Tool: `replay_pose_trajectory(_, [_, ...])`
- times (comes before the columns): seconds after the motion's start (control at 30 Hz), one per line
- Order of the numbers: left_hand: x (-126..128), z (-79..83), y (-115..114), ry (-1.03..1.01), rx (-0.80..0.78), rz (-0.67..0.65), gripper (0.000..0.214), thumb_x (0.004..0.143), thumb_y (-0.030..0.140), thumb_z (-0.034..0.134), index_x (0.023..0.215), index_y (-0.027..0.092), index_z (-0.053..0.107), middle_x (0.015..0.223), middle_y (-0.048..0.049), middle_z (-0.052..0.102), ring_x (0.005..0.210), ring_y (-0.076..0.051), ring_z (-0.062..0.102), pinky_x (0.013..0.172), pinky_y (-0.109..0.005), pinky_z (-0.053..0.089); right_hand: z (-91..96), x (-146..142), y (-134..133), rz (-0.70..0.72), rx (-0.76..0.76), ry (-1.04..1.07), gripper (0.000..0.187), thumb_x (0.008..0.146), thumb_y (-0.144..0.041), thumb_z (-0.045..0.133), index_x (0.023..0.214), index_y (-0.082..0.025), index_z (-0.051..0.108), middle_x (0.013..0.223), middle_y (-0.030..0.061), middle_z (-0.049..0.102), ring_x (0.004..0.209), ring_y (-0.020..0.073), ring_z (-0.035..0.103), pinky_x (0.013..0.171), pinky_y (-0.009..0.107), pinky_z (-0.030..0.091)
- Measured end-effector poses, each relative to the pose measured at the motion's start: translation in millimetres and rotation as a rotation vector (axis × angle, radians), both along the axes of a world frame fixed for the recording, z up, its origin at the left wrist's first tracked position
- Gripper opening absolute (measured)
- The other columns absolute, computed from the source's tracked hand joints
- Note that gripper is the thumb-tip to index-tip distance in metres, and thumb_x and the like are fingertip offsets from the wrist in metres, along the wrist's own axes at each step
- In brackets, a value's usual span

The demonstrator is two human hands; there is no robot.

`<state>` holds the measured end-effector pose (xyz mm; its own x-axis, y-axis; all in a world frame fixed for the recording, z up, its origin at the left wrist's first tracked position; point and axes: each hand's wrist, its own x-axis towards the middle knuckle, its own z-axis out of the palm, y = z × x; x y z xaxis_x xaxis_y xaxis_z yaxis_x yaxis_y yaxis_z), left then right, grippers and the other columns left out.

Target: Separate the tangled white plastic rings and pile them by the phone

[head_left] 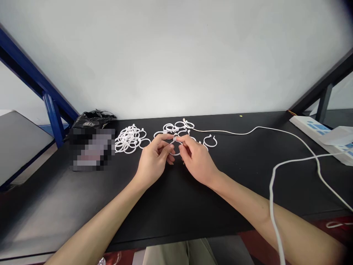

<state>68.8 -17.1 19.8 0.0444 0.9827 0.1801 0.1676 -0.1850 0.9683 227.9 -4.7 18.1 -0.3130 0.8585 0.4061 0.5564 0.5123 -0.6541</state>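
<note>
Between both sets of fingers I hold one thin white plastic ring [175,154] over the middle of the table. My left hand [154,154] pinches its left side, and my right hand [196,157] pinches the right side. The fingertips meet near the ring's top, where a small knob or clasp partly shows. Several white rings [170,128] lie just behind the hands. An open ring [210,141] with knobbed ends rests right of my right hand. To the left is a heaped pile of similar white rings [129,139].
A black plastic bag [92,119] and a blurred-out item [92,149] sit at the left. A white cable [234,133] crosses the black table [176,213] and loops over my right forearm. A white-and-blue box [317,127] stands at the right. Behind is a pale wall [176,59].
</note>
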Motion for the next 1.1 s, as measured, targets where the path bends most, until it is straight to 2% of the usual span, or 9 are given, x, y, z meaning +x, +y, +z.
replay_pose_trajectory(0.2, [1.9,-7.8,-0.4,-0.060,0.011,0.007,0.016,0.090,0.032,0.056,0.102,0.022,0.057,0.069,0.0044,0.060,0.055,-0.011,0.059,0.053,-0.026,0.053,1.2,-1.9,-2.9,-0.007,0.067,-0.105,0.030,0.095,-0.013,0.040,0.117,-0.022,0.057,0.106,0.0044,0.068,0.084,0.0166,0.066,0.073,0.030,0.050])
replay_pose_trajectory(0.47, [-2.7,-11.0,4.0,0.012,-0.012,0.010,0.017,0.091,0.035,0.055,0.102,0.022,0.055,0.068,0.0049,0.062,0.052,-0.012,0.060,0.052,-0.027,0.053,-0.1,-4.1,-2.7,-0.023,0.033,-0.172,0.030,0.096,-0.014,0.041,0.120,-0.022,0.057,0.112,0.0056,0.068,0.088,0.0188,0.068,0.073,0.032,0.052])
replay_pose_trajectory(0.63, [-5.5,-8.3,7.8,0.091,0.006,0.019,0.018,0.091,0.035,0.054,0.105,0.024,0.053,0.069,0.0057,0.063,0.053,-0.012,0.061,0.055,-0.027,0.053,1.4,-6.7,-2.5,-0.023,0.011,-0.126,0.031,0.095,-0.016,0.043,0.122,-0.021,0.057,0.109,0.0053,0.069,0.082,0.0167,0.067,0.071,0.031,0.050])
replay_pose_trajectory(0.8, [-6.9,0.7,8.6,0.174,0.016,0.068,0.021,0.089,0.040,0.055,0.102,0.023,0.053,0.072,0.0036,0.067,0.054,-0.013,0.062,0.055,-0.027,0.051,7.4,-6.1,-0.2,0.000,-0.017,-0.052,0.031,0.096,-0.023,0.046,0.126,-0.021,0.054,0.086,-0.0002,0.069,0.075,0.0141,0.064,0.068,0.027,0.048])
replay_pose_trajectory(0.9, [-19.0,4.8,13.9,0.310,0.073,0.231,0.020,0.089,0.041,0.054,0.095,0.022,0.056,0.075,0.0014,0.069,0.058,-0.013,0.062,0.059,-0.027,0.050,13.0,2.1,7.9,-0.099,0.012,-0.085,0.028,0.096,-0.029,0.047,0.121,-0.021,0.056,0.086,0.0000,0.069,0.075,0.0148,0.062,0.070,0.028,0.047])
replay_pose_trajectory(1.0, [-45.8,7.3,24.9,0.546,0.185,0.518,0.018,0.088,0.038,0.052,0.093,0.022,0.059,0.080,-0.0006,0.070,0.069,-0.017,0.063,0.072,-0.032,0.049,16.7,16.8,20.3,-0.301,0.087,-0.243,0.019,0.094,-0.031,0.049,0.099,-0.021,0.064,0.093,0.0042,0.068,0.091,0.0208,0.060,0.074,0.032,0.045])
replay_pose_trajectory(1.1, [-76.6,6.4,35.8,0.834,0.252,0.672,0.020,0.087,0.033,0.049,0.093,0.020,0.063,0.089,-0.0067,0.070,0.089,-0.025,0.061,0.084,-0.039,0.047,17.6,30.0,28.6,-0.395,0.069,-0.413,0.026,0.093,-0.038,0.048,0.081,-0.020,0.063,0.089,0.0069,0.067,0.093,0.0249,0.057,0.075,0.035,0.045])
